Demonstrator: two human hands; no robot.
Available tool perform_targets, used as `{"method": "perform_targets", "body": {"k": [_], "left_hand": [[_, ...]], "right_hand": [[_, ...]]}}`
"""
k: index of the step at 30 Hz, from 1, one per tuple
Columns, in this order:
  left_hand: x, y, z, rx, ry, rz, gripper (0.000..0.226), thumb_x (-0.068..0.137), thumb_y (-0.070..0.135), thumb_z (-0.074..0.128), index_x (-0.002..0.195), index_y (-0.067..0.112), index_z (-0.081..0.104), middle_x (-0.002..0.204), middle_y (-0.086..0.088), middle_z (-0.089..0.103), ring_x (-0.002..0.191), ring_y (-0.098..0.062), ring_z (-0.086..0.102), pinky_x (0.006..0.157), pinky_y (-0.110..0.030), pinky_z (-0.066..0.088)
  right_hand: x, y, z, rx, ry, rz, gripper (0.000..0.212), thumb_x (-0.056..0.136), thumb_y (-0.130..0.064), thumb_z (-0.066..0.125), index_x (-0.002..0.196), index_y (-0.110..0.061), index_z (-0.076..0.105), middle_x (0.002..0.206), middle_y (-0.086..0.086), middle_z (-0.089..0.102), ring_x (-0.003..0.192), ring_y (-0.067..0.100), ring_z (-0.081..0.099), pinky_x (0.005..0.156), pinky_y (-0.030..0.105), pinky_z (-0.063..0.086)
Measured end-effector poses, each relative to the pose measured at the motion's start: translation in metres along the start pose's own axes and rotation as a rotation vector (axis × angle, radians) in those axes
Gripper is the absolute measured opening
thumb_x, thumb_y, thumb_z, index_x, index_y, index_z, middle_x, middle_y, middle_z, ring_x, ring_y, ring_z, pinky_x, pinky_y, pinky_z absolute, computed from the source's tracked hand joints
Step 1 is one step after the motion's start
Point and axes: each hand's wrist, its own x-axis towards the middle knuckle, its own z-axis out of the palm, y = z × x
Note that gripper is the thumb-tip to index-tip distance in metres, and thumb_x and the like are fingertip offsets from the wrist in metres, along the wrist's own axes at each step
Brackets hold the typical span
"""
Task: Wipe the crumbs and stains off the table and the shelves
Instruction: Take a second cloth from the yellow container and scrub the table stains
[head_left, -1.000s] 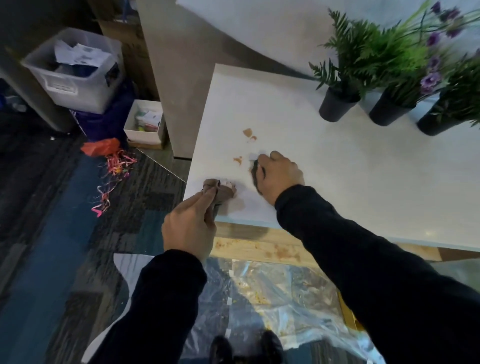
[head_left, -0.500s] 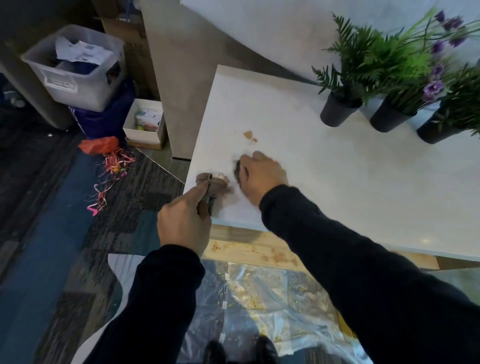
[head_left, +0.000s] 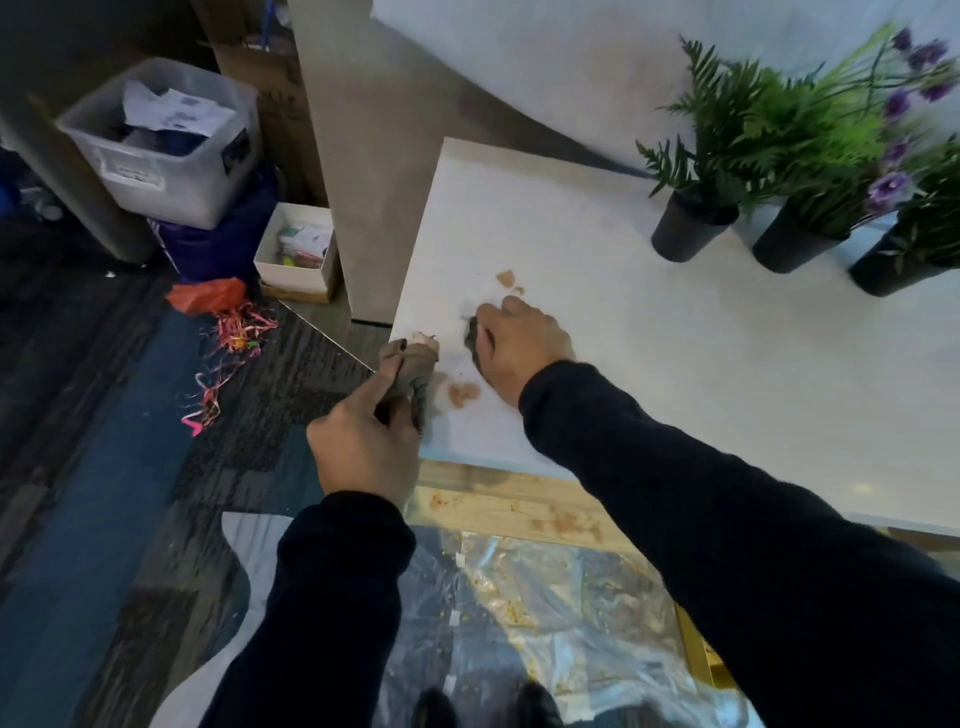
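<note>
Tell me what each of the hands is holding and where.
The left hand grips a bunched brown cloth by its lower end. The right hand presses a dark cloth onto the table, mostly hidden under the fingers.

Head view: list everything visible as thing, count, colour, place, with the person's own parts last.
table: one, white, centre right
stains: brown smears, near the table's left corner
brown cloth: one, at the table's left edge
dark cloth: one, under the right hand
potted plants: three, black pots, back right
storage bin: one, clear, floor left
small box: one, white, floor
ribbons: pink, on the carpet
plastic sheet: clear, floor below
left hand: grips the brown cloth
right hand: holds the dark cloth on the table
</note>
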Motion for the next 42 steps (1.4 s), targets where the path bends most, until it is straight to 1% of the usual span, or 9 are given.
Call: {"method": "perform_targets", "body": {"k": [3, 9, 14, 22, 26, 29, 33, 37, 42], "left_hand": [[0.001, 0.002, -0.001, -0.011, -0.017, 0.000, 0.040, 0.087, 0.009, 0.070, 0.123, 0.025, 0.073, 0.092, -0.012, 0.078, 0.082, -0.028, 0.073, 0.089, -0.017, 0.046], [-0.001, 0.005, -0.003, -0.013, -0.049, 0.049, 0.039, 0.089, 0.008, 0.067, 0.124, 0.025, 0.072, 0.081, -0.011, 0.076, 0.069, -0.029, 0.069, 0.080, -0.032, 0.058], [-0.006, 0.005, -0.001, 0.007, -0.026, 0.093, 0.040, 0.087, 0.005, 0.068, 0.120, 0.025, 0.074, 0.080, -0.009, 0.076, 0.068, -0.031, 0.069, 0.074, -0.038, 0.061], [-0.007, 0.007, -0.002, 0.034, -0.026, 0.119, 0.040, 0.086, 0.007, 0.068, 0.120, 0.027, 0.074, 0.080, -0.009, 0.076, 0.069, -0.031, 0.069, 0.071, -0.033, 0.057], [-0.007, 0.006, -0.003, 0.071, -0.019, 0.145, 0.041, 0.085, 0.004, 0.067, 0.118, 0.026, 0.075, 0.074, -0.009, 0.075, 0.063, -0.030, 0.066, 0.068, -0.032, 0.056], [-0.007, 0.007, -0.003, 0.052, -0.030, 0.144, 0.041, 0.085, 0.005, 0.067, 0.119, 0.027, 0.074, 0.074, -0.008, 0.075, 0.062, -0.030, 0.066, 0.068, -0.032, 0.057], [-0.006, 0.002, -0.006, 0.020, -0.065, 0.130, 0.036, 0.089, 0.010, 0.067, 0.120, 0.027, 0.073, 0.076, -0.008, 0.075, 0.067, -0.029, 0.068, 0.074, -0.035, 0.059], [-0.005, -0.002, -0.007, 0.002, -0.072, 0.096, 0.036, 0.092, 0.013, 0.066, 0.124, 0.027, 0.072, 0.085, -0.009, 0.077, 0.077, -0.030, 0.069, 0.082, -0.032, 0.056], [-0.006, -0.004, -0.005, 0.015, -0.065, 0.113, 0.038, 0.090, 0.012, 0.066, 0.124, 0.029, 0.071, 0.082, -0.009, 0.077, 0.071, -0.029, 0.069, 0.080, -0.029, 0.055]], "right_hand": [[-0.034, 0.024, 0.000, 0.007, -0.025, -0.084, 0.029, 0.103, -0.039, 0.035, 0.112, -0.021, 0.056, 0.099, 0.001, 0.049, 0.079, 0.036, 0.059, 0.066, 0.036, 0.043], [-0.002, 0.035, -0.010, -0.048, 0.019, 0.087, 0.030, 0.103, -0.037, 0.035, 0.110, -0.019, 0.057, 0.094, 0.001, 0.047, 0.080, 0.031, 0.054, 0.067, 0.034, 0.039], [-0.047, 0.026, -0.001, 0.002, -0.006, -0.069, 0.027, 0.103, -0.038, 0.036, 0.100, -0.021, 0.056, 0.088, -0.004, 0.044, 0.073, 0.030, 0.056, 0.064, 0.037, 0.048], [0.034, -0.005, -0.002, -0.013, 0.054, 0.087, 0.031, 0.103, -0.032, 0.035, 0.118, -0.018, 0.059, 0.113, 0.009, 0.059, 0.098, 0.038, 0.060, 0.072, 0.036, 0.038], [-0.021, -0.011, 0.006, 0.046, 0.003, -0.073, 0.025, 0.102, -0.037, 0.038, 0.106, -0.021, 0.057, 0.093, -0.001, 0.046, 0.084, 0.033, 0.058, 0.067, 0.035, 0.038], [-0.031, -0.001, 0.005, 0.045, -0.020, -0.167, 0.026, 0.102, -0.038, 0.037, 0.107, -0.022, 0.057, 0.096, 0.001, 0.052, 0.083, 0.032, 0.059, 0.069, 0.037, 0.044], [0.021, 0.015, -0.005, -0.037, 0.039, -0.056, 0.029, 0.102, -0.034, 0.038, 0.111, -0.016, 0.059, 0.112, 0.012, 0.061, 0.097, 0.039, 0.061, 0.076, 0.040, 0.046], [0.037, 0.007, -0.007, -0.047, 0.065, 0.071, 0.032, 0.102, -0.034, 0.036, 0.115, -0.018, 0.059, 0.111, 0.010, 0.059, 0.097, 0.036, 0.060, 0.074, 0.037, 0.043], [-0.041, -0.005, 0.002, 0.028, -0.008, -0.130, 0.024, 0.102, -0.037, 0.037, 0.101, -0.022, 0.056, 0.089, -0.002, 0.048, 0.078, 0.030, 0.056, 0.068, 0.038, 0.048]]}}
